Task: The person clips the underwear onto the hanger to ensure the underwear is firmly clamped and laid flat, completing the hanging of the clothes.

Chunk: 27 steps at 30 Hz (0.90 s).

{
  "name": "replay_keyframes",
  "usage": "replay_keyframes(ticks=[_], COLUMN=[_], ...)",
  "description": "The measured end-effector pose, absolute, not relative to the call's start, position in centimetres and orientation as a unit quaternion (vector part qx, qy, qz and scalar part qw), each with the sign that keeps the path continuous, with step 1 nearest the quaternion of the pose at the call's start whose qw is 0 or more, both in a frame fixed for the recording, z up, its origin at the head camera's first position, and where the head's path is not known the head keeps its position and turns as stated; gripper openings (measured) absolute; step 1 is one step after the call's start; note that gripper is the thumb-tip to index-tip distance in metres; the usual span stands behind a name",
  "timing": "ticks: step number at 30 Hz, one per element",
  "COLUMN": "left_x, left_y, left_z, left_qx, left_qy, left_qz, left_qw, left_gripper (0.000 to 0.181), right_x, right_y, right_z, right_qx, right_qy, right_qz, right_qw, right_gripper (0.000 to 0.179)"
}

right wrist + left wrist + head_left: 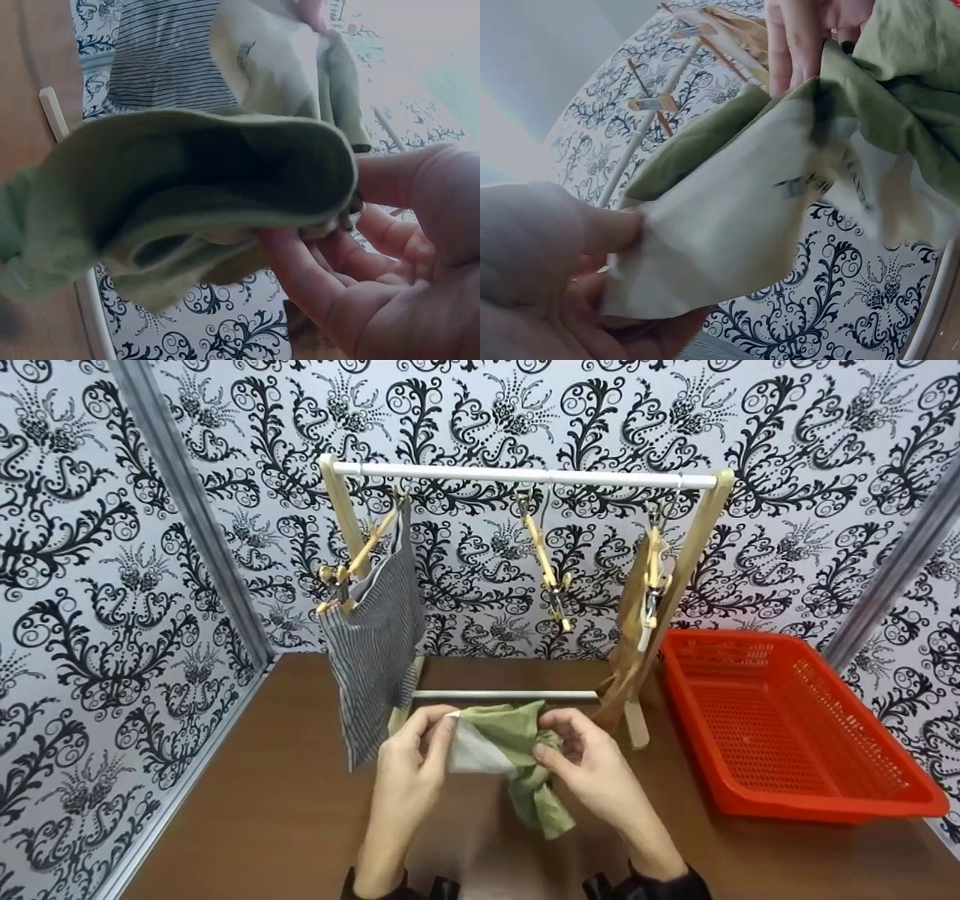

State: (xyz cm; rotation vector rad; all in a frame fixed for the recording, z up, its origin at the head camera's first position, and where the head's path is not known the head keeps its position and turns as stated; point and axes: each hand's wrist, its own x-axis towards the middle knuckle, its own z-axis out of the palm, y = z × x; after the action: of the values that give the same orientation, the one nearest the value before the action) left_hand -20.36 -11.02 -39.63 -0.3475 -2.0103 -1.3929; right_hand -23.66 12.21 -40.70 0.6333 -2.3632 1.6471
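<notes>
Two bare hands are clamped on one soft piece of green and white cloth (506, 729): its white corner is pinched between the thumb and fingers of the left hand (409, 754), and its bunched green part is gripped by the thumb and fingers of the right hand (596, 765). Between them the cloth is stretched, with a twisted green end left hanging below the right hand; dark marks on its white side, too blurred to be read, are shown by the left wrist camera. It is held up over a brown wood-look table (285, 795), in front of a small rack with a white bar and pale wooden posts (480, 473). From the bar, three yellowish hangers with clips (543, 553) are hung. Grey-and-white striped fabric (379, 645) is borne by the leftmost, brown fabric (630, 619) by the rightmost. To the right of the rack, a red perforated plastic basket (825, 804) is set on the table. Behind, the wall is covered with black-and-white scroll-patterned paper (480, 405).
</notes>
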Motion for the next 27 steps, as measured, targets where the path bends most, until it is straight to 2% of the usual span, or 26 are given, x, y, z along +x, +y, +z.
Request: replay_keyframes(ticks=[5, 9, 14, 17, 21, 27], left_x=[-20.7, -20.9, -21.0, -21.0, -21.1, -20.8], left_y=[-10.5, -10.5, -10.5, -10.4, -10.0, -9.2], left_z=[-39.7, -39.8, -40.0, -40.1, -40.3, -40.3], left_qx=[-0.163, -0.176, -0.150, -0.155, -0.210, -0.212], left_qy=[-0.733, -0.719, -0.730, -0.733, -0.726, -0.763], left_qz=[-0.553, -0.566, -0.565, -0.570, -0.571, -0.478], left_qw=[0.361, 0.362, 0.354, 0.339, 0.321, 0.380], left_gripper=[0.010, 0.013, 0.014, 0.015, 0.018, 0.021], right_x=[-23.7, -23.6, -23.3, -23.4, -23.7, -24.4], right_y=[11.8, 11.8, 12.3, 12.4, 12.4, 12.5], right_z=[-41.1, -41.3, -41.1, -41.0, -40.9, -41.5], right_qx=[0.243, 0.265, 0.309, 0.309, 0.288, 0.288], right_qy=[-0.804, -0.808, -0.816, -0.819, -0.813, -0.815], right_qz=[0.537, 0.524, 0.489, 0.483, 0.505, 0.501], right_qw=[0.077, 0.048, 0.006, 0.016, 0.031, 0.027], right_gripper=[0.027, 0.027, 0.028, 0.023, 0.018, 0.032])
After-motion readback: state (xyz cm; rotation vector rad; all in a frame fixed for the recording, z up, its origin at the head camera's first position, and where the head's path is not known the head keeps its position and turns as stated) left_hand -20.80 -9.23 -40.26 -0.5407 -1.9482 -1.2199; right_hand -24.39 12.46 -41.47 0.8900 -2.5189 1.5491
